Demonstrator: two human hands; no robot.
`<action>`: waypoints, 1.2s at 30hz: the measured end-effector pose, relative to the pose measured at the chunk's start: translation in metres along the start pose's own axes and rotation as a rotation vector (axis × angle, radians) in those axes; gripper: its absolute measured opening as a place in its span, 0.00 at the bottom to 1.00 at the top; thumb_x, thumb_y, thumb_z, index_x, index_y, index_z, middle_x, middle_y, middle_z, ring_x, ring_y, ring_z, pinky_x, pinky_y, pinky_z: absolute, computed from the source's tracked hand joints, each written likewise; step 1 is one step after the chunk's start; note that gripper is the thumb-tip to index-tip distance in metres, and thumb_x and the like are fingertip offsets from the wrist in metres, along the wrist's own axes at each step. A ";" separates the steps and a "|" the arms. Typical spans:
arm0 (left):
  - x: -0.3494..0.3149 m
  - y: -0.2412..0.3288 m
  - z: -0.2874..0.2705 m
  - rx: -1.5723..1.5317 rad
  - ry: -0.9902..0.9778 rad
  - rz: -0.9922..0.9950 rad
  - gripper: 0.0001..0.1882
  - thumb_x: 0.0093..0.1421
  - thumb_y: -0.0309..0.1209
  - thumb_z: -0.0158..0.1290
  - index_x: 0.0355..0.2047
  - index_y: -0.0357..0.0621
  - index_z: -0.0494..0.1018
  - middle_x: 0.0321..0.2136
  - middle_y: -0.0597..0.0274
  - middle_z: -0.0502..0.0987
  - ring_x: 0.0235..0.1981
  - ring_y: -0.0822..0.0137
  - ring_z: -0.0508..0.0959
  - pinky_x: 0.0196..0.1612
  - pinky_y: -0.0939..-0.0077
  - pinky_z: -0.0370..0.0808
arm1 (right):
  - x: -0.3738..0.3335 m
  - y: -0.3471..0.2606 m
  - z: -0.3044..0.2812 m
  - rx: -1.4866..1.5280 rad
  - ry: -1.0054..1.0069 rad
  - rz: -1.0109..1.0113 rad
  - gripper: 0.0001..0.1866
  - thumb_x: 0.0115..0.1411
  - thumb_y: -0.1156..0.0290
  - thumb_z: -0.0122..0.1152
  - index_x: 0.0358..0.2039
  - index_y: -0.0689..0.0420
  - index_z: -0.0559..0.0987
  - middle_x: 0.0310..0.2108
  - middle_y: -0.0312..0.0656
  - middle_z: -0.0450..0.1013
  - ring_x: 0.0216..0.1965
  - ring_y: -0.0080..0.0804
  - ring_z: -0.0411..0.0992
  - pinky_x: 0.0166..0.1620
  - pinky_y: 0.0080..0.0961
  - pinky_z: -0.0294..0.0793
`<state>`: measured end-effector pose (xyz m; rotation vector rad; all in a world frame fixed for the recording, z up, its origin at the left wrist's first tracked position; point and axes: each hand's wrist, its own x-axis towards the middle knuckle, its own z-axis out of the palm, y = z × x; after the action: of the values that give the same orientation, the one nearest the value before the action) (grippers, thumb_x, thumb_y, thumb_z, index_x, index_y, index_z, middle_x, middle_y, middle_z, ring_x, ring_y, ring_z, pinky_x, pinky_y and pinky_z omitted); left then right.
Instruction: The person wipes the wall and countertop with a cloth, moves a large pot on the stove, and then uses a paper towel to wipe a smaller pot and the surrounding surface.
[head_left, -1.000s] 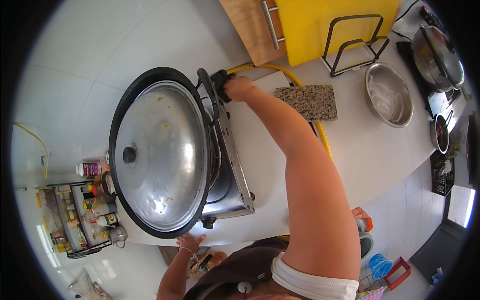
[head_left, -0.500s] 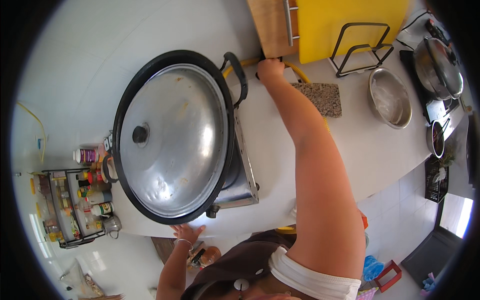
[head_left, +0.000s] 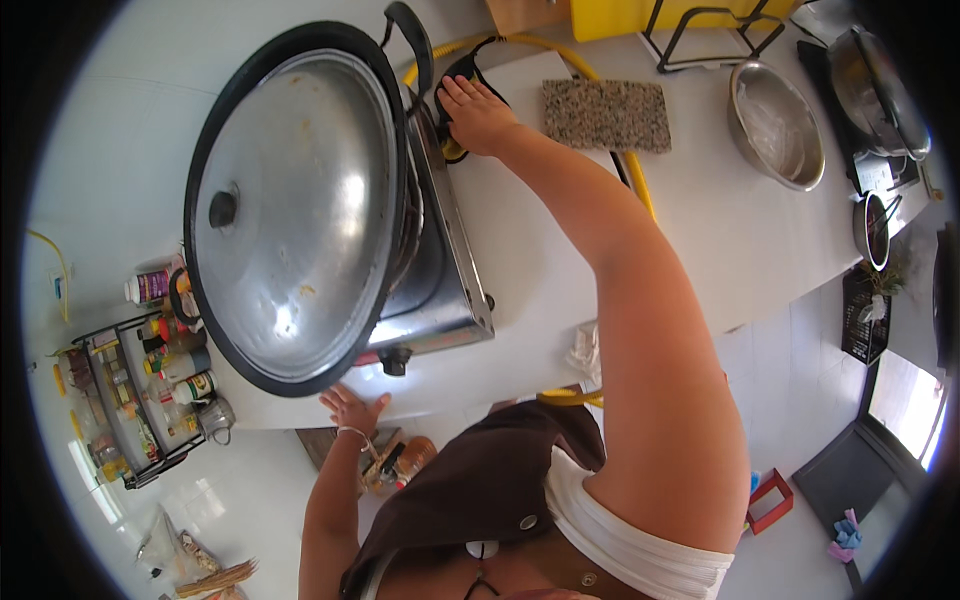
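Observation:
My left hand (head_left: 354,410) lies at the counter's front edge, fingers spread, just below the black wok (head_left: 207,330) and near the stove's knob (head_left: 396,362). The wok sits on a metal gas stove (head_left: 440,315) and is covered by a domed silver lid (head_left: 290,220) with a black knob. My right hand (head_left: 482,115) reaches far across the counter to the stove's back right corner. Its fingers are stretched out flat over a black item with yellow parts (head_left: 455,152), whose kind I cannot make out. My right thumb is hidden.
A speckled stone slab (head_left: 607,115) and a yellow hose (head_left: 640,190) lie right of my right hand. Farther right are a steel bowl (head_left: 776,125), a wire rack (head_left: 715,52) and a lidded pot (head_left: 878,95). A bottle rack (head_left: 140,400) stands left.
My right hand has come away from beneath the wooden cabinet to beside the stove, its fist now opened out over the black item. My left hand stays at the counter edge. The view has shifted.

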<state>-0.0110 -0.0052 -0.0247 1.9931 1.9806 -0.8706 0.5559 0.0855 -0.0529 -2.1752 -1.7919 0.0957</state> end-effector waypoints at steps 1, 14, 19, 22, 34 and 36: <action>0.001 -0.002 0.004 -0.003 0.041 0.008 0.75 0.34 0.69 0.59 0.64 0.37 0.26 0.64 0.34 0.26 0.66 0.37 0.29 0.60 0.36 0.46 | -0.018 -0.005 0.003 -0.020 0.027 -0.006 0.29 0.64 0.60 0.41 0.64 0.55 0.55 0.68 0.44 0.43 0.68 0.41 0.41 0.67 0.35 0.40; -0.004 0.003 0.005 -0.051 0.083 -0.037 0.70 0.38 0.67 0.59 0.65 0.42 0.28 0.65 0.36 0.28 0.66 0.38 0.32 0.58 0.32 0.48 | -0.274 -0.061 -0.069 0.004 -0.181 0.000 0.34 0.58 0.63 0.54 0.64 0.49 0.56 0.67 0.40 0.45 0.68 0.38 0.41 0.66 0.43 0.40; -0.005 0.006 -0.001 -0.062 0.069 -0.051 0.70 0.37 0.68 0.58 0.66 0.44 0.28 0.65 0.38 0.27 0.66 0.39 0.31 0.58 0.31 0.47 | -0.317 -0.036 -0.073 -0.061 -0.044 0.181 0.29 0.54 0.76 0.51 0.58 0.53 0.64 0.62 0.42 0.57 0.63 0.36 0.54 0.60 0.28 0.57; -0.013 0.008 -0.006 -0.091 0.043 -0.060 0.71 0.36 0.70 0.56 0.66 0.44 0.28 0.65 0.39 0.26 0.66 0.39 0.30 0.58 0.31 0.46 | -0.318 -0.064 -0.121 0.500 0.135 0.555 0.20 0.51 0.80 0.48 0.46 0.58 0.74 0.46 0.46 0.71 0.49 0.38 0.70 0.48 0.24 0.69; -0.034 0.008 -0.020 -0.143 0.041 -0.028 0.72 0.35 0.74 0.53 0.66 0.43 0.28 0.65 0.37 0.26 0.66 0.39 0.27 0.59 0.29 0.41 | -0.398 -0.205 -0.111 0.756 0.536 0.683 0.19 0.47 0.82 0.47 0.41 0.60 0.75 0.34 0.48 0.75 0.36 0.36 0.74 0.41 0.25 0.71; -0.035 0.010 -0.021 -0.148 0.052 -0.022 0.72 0.35 0.74 0.53 0.66 0.43 0.28 0.65 0.37 0.26 0.66 0.39 0.28 0.59 0.30 0.41 | -0.385 -0.226 -0.094 0.792 0.469 0.608 0.18 0.45 0.83 0.51 0.40 0.59 0.76 0.37 0.49 0.73 0.38 0.46 0.73 0.42 0.31 0.72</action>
<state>0.0064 -0.0241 0.0085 1.9332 2.0339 -0.6617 0.2851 -0.2693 0.0431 -1.8369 -0.6295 0.3336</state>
